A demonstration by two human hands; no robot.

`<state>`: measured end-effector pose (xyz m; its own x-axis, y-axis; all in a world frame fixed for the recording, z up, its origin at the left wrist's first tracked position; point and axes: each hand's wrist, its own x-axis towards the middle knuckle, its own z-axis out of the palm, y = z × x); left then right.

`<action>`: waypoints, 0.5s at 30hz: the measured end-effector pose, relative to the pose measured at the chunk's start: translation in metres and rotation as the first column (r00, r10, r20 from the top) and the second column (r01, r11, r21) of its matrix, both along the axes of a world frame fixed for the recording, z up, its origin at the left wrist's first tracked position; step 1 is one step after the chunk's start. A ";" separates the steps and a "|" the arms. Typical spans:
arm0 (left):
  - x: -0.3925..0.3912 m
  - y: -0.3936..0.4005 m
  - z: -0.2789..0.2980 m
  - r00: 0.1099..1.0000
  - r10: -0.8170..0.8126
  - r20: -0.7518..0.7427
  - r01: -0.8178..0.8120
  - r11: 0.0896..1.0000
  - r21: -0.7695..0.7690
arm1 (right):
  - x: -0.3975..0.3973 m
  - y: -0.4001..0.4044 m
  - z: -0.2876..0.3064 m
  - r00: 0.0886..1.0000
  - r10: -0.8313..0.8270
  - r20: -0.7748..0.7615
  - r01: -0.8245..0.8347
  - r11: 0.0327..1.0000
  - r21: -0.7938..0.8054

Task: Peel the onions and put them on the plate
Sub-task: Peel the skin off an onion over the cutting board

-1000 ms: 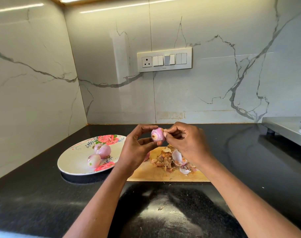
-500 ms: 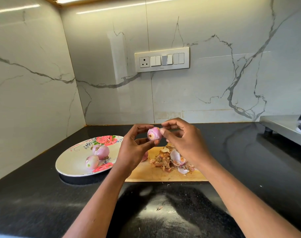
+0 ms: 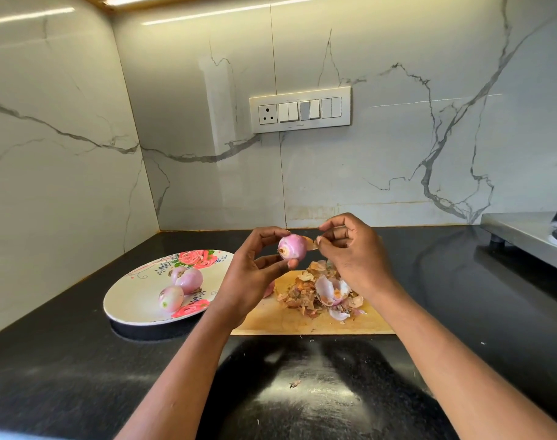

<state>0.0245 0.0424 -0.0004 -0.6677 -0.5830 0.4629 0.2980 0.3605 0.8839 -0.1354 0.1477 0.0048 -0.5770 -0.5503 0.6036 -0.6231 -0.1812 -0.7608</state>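
A peel scrap [image 3: 295,383] lies on the black worktop [image 3: 80,376] near its front edge. Beyond it a board [image 3: 302,325] carries a heap of peels [image 3: 321,293]. Above the board, the left hand [image 3: 251,277] holds an onion [image 3: 292,247] between thumb and curled fingers, while the right hand [image 3: 355,255] pinches a peel strip [image 3: 312,244] at the onion's side. Left of the board, a flowered plate [image 3: 128,300] holds two peeled onions [image 3: 188,280], touching. A steel stand [image 3: 524,236] sits at the right edge, and a switch panel [image 3: 300,110] is on the back wall.
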 end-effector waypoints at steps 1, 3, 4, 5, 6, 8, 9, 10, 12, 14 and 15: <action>0.000 0.000 0.000 1.000 -0.005 -0.004 0.005 1.000 0.000 | -0.002 0.000 -0.001 0.999 -0.038 -0.032 0.039 0.999 0.031; 0.000 -0.001 0.000 1.000 -0.002 -0.016 0.002 1.000 -0.004 | -0.004 -0.001 -0.004 0.994 -0.076 -0.072 0.082 0.994 0.076; 0.000 -0.002 0.000 1.000 0.005 -0.023 -0.005 1.000 -0.005 | -0.005 0.000 -0.005 0.994 -0.077 -0.081 0.085 0.991 0.101; 0.000 -0.003 -0.001 1.000 0.011 -0.028 -0.011 1.000 -0.006 | -0.005 0.000 -0.006 0.992 -0.076 -0.099 0.089 0.987 0.135; 0.001 -0.003 -0.001 1.000 0.015 -0.028 -0.015 1.000 -0.007 | -0.005 0.000 -0.005 0.989 -0.068 -0.132 0.090 0.981 0.172; 0.001 -0.004 -0.001 1.000 0.016 -0.008 -0.016 1.000 -0.005 | -0.003 0.000 -0.005 0.984 -0.040 -0.175 0.080 0.971 0.224; 0.001 -0.003 -0.002 1.000 0.018 0.003 -0.018 1.000 -0.006 | -0.002 -0.001 -0.005 0.987 -0.025 -0.160 0.062 0.971 0.233; 0.000 -0.003 -0.002 1.000 0.022 0.015 -0.022 1.000 -0.006 | -0.001 -0.002 -0.004 0.993 -0.007 -0.120 0.035 0.972 0.231; -0.001 -0.003 -0.003 0.999 0.041 0.036 -0.041 0.999 -0.006 | 0.000 -0.002 -0.001 0.997 0.071 0.014 -0.072 0.981 0.182; 0.000 -0.004 -0.002 0.997 0.056 0.049 -0.056 0.998 -0.005 | 0.002 -0.003 0.002 0.960 0.205 0.189 -0.225 0.971 0.087; 0.000 -0.004 -0.001 0.997 0.054 0.052 -0.054 0.999 0.001 | 0.003 -0.003 0.002 0.933 0.258 0.251 -0.278 0.960 0.044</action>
<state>0.0243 0.0386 -0.0017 -0.6584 -0.6196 0.4272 0.2322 0.3727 0.8984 -0.1320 0.1446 0.0073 -0.5242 -0.7440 0.4143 -0.3559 -0.2506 -0.9003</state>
